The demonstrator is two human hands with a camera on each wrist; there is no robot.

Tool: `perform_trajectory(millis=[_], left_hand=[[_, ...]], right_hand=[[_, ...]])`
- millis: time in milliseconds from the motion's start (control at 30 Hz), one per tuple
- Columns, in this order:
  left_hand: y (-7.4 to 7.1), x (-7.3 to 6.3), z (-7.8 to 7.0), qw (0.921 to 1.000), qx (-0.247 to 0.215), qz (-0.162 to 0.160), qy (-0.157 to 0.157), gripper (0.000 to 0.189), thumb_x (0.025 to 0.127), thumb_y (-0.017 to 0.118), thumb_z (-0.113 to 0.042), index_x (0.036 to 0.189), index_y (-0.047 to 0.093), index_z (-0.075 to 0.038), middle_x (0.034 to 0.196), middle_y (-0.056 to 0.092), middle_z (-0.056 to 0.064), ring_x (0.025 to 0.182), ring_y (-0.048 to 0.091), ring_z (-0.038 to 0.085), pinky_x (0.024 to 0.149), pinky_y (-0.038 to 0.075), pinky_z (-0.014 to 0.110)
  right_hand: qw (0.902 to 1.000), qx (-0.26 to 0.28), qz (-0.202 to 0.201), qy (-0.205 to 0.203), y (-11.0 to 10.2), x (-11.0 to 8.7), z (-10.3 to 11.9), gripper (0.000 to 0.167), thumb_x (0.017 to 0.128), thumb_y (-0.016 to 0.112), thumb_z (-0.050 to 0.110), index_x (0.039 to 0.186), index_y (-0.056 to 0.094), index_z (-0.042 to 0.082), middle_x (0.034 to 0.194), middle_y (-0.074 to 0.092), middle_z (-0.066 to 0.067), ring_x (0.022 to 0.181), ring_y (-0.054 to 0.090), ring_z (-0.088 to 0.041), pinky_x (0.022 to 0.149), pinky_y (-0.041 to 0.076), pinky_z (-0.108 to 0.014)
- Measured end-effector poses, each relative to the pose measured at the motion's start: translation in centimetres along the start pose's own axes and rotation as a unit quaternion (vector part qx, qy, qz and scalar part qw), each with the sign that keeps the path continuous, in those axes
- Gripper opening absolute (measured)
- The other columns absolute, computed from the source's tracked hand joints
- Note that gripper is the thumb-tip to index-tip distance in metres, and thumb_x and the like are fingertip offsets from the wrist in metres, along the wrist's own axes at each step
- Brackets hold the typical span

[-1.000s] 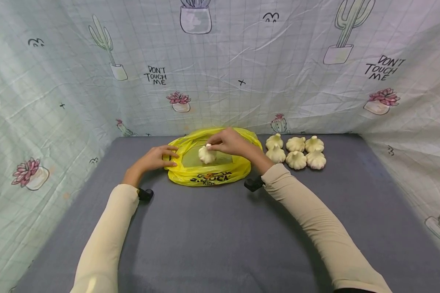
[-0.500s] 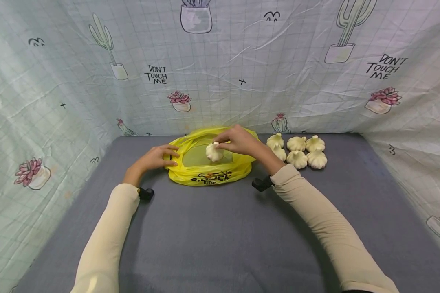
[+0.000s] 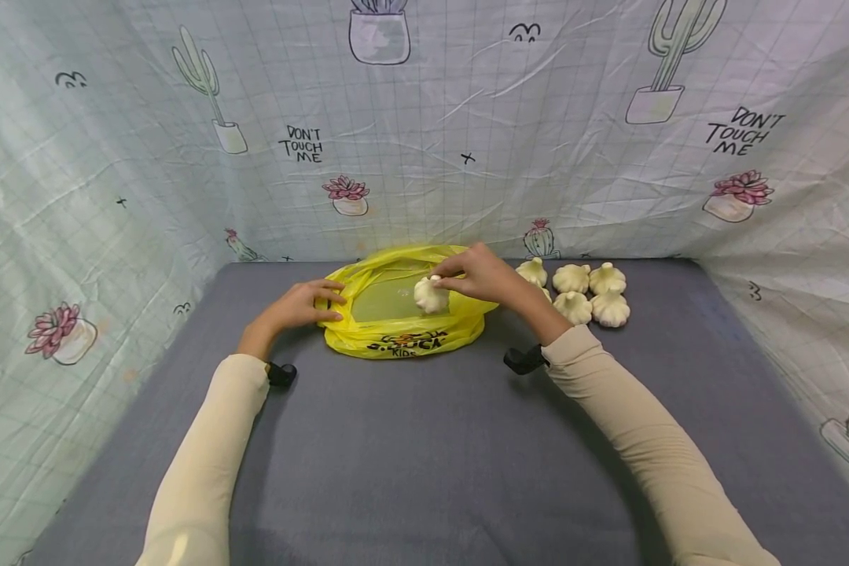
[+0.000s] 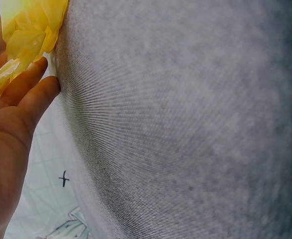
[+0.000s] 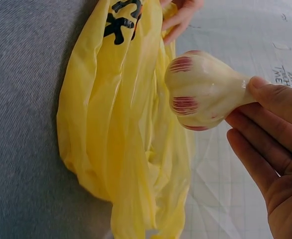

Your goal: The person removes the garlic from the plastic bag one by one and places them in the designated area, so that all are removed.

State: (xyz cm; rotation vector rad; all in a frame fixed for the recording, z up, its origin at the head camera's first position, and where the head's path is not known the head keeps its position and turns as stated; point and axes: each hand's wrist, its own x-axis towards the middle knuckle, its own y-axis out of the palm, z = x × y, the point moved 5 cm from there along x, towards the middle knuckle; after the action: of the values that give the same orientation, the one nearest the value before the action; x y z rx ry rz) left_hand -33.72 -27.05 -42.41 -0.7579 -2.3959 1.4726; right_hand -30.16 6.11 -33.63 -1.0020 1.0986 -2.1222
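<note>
A yellow plastic bag point(image 3: 357, 339) with dark print lies at the back of the table, its mouth spread wide. Through the opening a flat, dull green surface point(image 3: 382, 301) shows. My left hand point(image 3: 295, 304) holds the bag's left edge, and the left wrist view has loose yellow plastic point(image 4: 29, 30) between its fingers. Above the bag's mouth, my right hand point(image 3: 483, 277) pinches a garlic bulb point(image 3: 430, 297) by its stem. The right wrist view shows this garlic bulb point(image 5: 201, 92) whitish with reddish streaks, bottom end away from the fingers.
To the right of the bag, several garlic bulbs point(image 3: 572, 307) sit in two rows on the grey cloth point(image 3: 396, 448). My right wrist partly covers one. A printed curtain point(image 3: 424, 118) rises right behind the table's back edge.
Over the last second my right hand has shifted to the right above the bag, carrying the garlic bulb with it. The left hand stays at the bag's left edge.
</note>
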Motion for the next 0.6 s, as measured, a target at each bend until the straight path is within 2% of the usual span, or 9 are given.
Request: perform_trajectory(millis=[267,500,600], left_hand=[[0.0,0.2,0.0,1.0000,-0.006,0.005,-0.006,0.043,0.095,0.075,-0.028,0.131,0.070,-0.005,0.153,0.049,0.015,0.145,0.035,0.040,0.116,0.030,0.062],[-0.1,0.1,0.0,0.9999,-0.004,0.008,-0.006,0.044,0.095,0.075,-0.029,0.131,0.070,-0.005,0.153,0.049,0.016,0.145,0.035,0.041,0.116,0.029,0.062],[-0.1,0.0,0.0,0.9999,-0.003,0.009,-0.005,0.045,0.095,0.074,-0.030,0.131,0.069,-0.004,0.153,0.048,0.016,0.145,0.035,0.042,0.116,0.029,0.063]], right_hand=[[0.9998,0.001,-0.019,-0.010,-0.9,-1.0,-0.4,0.020,0.097,0.071,0.017,0.109,0.080,0.005,0.098,0.079,-0.009,0.056,0.057,-0.011,0.059,0.047,-0.030],[0.9998,0.001,-0.020,-0.003,-1.1,-1.7,-0.6,0.019,0.097,0.071,0.018,0.108,0.081,0.006,0.097,0.079,-0.008,0.059,0.061,-0.010,0.063,0.052,-0.033],[0.9997,0.005,-0.022,0.000,-1.2,-1.9,-0.5,0.019,0.097,0.071,0.018,0.108,0.081,0.007,0.097,0.079,-0.007,0.058,0.061,-0.010,0.062,0.051,-0.032]])
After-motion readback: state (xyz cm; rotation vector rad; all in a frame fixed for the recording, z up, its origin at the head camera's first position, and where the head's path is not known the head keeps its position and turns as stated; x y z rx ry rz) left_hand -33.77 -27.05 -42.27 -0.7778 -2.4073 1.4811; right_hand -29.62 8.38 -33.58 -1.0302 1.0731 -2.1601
